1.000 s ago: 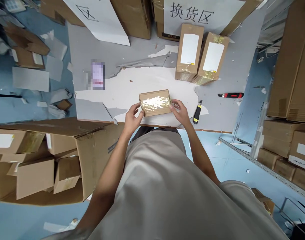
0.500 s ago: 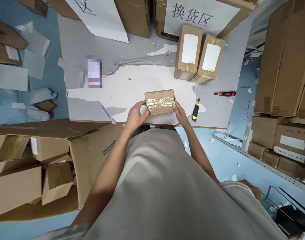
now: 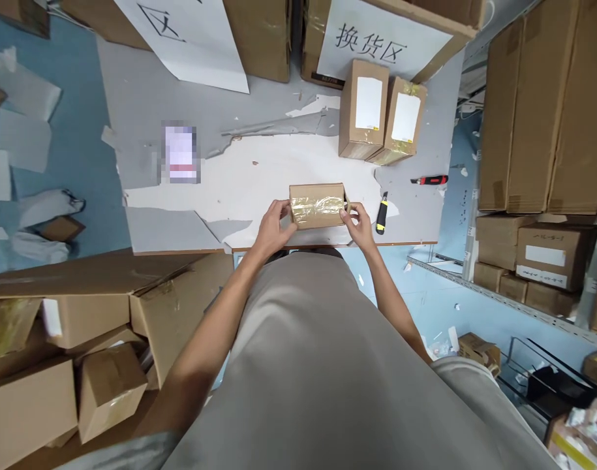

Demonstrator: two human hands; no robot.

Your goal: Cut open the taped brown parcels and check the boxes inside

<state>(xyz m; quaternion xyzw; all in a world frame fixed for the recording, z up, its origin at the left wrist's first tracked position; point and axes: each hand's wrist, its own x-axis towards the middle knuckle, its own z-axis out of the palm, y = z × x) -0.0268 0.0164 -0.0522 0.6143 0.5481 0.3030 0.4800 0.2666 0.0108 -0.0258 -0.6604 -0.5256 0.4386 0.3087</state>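
A small cardboard box (image 3: 318,206) with shiny clear tape across its face is at the table's front edge, between my hands. My left hand (image 3: 275,228) grips its left end, thumb toward the near side. At the right end, my right hand (image 3: 357,225) pinches the edge, where a flap stands out a little and a dark gap shows. The inside of the box is hidden. Just right of that hand lies a black and yellow utility knife (image 3: 382,213), touched by neither hand. A red and black utility knife (image 3: 429,180) lies farther right.
Two upright cardboard boxes with blank white labels, a left one (image 3: 363,111) and a right one (image 3: 400,124), stand at the back of the table (image 3: 146,228). Behind them are larger boxes with paper signs (image 3: 371,42). A big open carton (image 3: 181,313) of boxes stands lower left; shelves (image 3: 498,294) flank the right.
My right fingers have shifted on the box's right end, and a flap there now stands out from it. The left hand keeps its hold. The camera view has shifted slightly.
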